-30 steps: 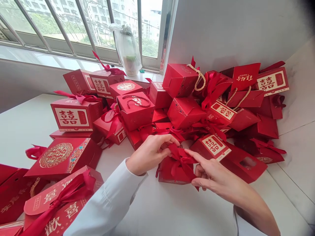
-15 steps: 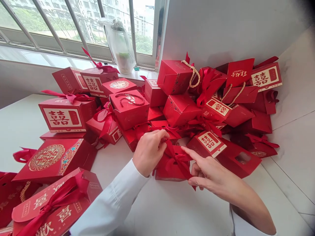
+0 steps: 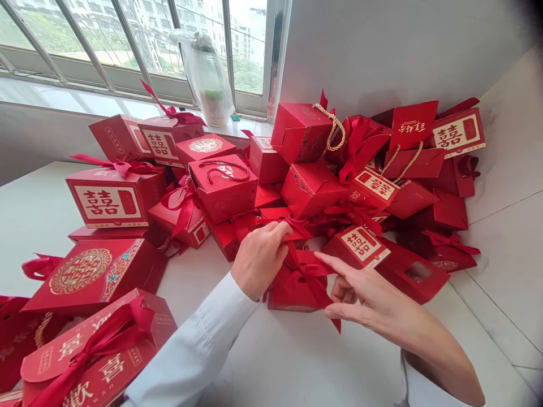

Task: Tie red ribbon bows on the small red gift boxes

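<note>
- Red ribbon: left hand pinches it atop the small box, likely steadying the knot
- right hand nips its tail, index finger outstretched
- small box rests on white table before the pile

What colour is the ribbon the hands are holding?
The ribbon is red, like its box; the head view shows it best.

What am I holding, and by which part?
The red satin ribbon on the small red paper box: left hand pinches it near the knot, right hand grips its trailing end.
</note>
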